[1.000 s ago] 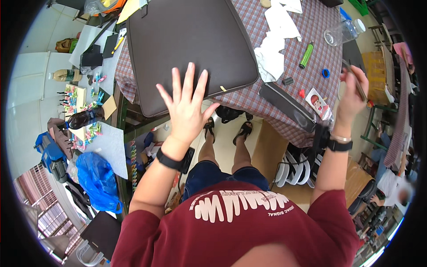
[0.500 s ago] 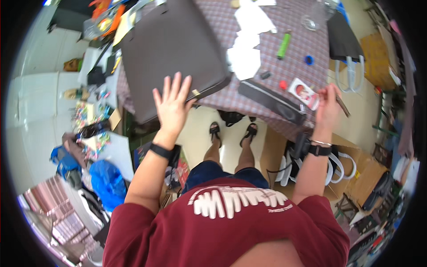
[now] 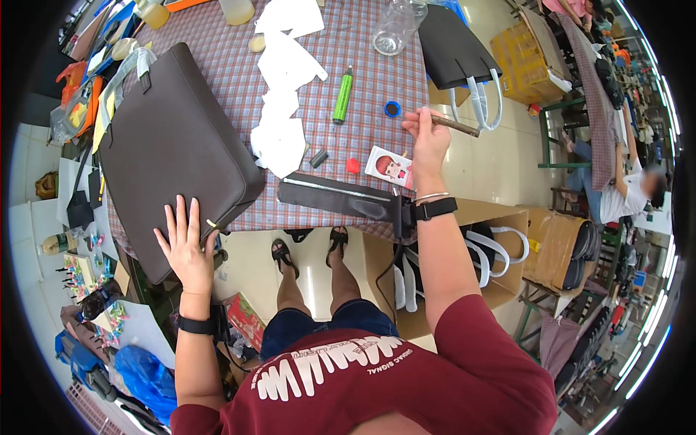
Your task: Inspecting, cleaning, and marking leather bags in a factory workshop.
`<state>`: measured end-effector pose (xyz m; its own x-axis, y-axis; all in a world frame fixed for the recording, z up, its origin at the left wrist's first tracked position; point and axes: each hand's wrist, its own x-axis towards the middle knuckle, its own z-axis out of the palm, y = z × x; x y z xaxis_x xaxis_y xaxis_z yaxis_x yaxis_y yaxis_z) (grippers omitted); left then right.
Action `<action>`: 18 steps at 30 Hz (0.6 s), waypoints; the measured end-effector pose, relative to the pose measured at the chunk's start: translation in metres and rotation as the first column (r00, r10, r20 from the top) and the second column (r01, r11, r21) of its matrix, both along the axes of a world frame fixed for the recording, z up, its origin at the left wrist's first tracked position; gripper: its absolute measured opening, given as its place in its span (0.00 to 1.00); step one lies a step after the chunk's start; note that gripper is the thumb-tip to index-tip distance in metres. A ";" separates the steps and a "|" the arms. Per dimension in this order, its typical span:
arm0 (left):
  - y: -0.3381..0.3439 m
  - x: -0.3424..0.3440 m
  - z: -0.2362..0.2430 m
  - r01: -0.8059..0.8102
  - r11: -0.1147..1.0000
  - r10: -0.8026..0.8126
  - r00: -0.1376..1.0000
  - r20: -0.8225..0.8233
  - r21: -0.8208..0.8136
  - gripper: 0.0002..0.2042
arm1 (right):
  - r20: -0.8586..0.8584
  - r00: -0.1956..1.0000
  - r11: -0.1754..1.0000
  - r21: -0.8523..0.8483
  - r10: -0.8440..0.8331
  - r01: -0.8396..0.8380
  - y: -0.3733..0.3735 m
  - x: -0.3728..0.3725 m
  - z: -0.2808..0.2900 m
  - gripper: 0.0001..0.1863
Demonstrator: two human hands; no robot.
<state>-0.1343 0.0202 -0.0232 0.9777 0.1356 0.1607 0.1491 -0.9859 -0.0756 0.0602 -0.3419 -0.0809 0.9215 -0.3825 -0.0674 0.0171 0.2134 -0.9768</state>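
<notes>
Your left hand (image 3: pixel 188 252), fingers spread on the dark bag (image 3: pixel 170 145), likely steadies it; your right hand (image 3: pixel 431 143) pinches a brown stick (image 3: pixel 458 126), blue ring (image 3: pixel 386 109) near its fingertips, presumably for reach.

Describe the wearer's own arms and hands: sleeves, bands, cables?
Left hand and right hand are ungloved. Maroon T-shirt sleeves leave both forearms uncovered. Left wrist: black band. Right wrist: thin silvery bangle, black strap with a boxy black module; a thin dark cable hangs below it.

Glossy pale floor (image 3: pixel 500 163), white wall (image 3: pixel 27 156), green-framed furniture (image 3: pixel 554 165) rightward
</notes>
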 end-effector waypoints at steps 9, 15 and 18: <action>0.000 0.003 0.004 -0.004 1.000 0.004 1.000 -0.003 -0.021 0.36 | 0.014 0.999 0.930 -0.366 0.045 -0.036 0.008 0.010 -0.007 0.10; 0.001 -0.001 0.005 -0.014 1.000 0.014 1.000 -0.023 -0.013 0.36 | -0.002 0.997 0.919 -0.388 0.074 -0.069 0.008 0.009 -0.009 0.09; 0.002 -0.004 0.011 -0.030 0.999 0.029 0.999 -0.037 -0.040 0.38 | 0.054 0.993 0.962 -0.260 0.105 -0.088 0.015 0.001 -0.005 0.10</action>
<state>-0.1383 0.0220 -0.0121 0.9782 0.1702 0.1189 0.1762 -0.9835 -0.0414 0.0613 -0.3271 -0.0855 0.9539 -0.2881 0.0839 0.0753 -0.0409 -0.9963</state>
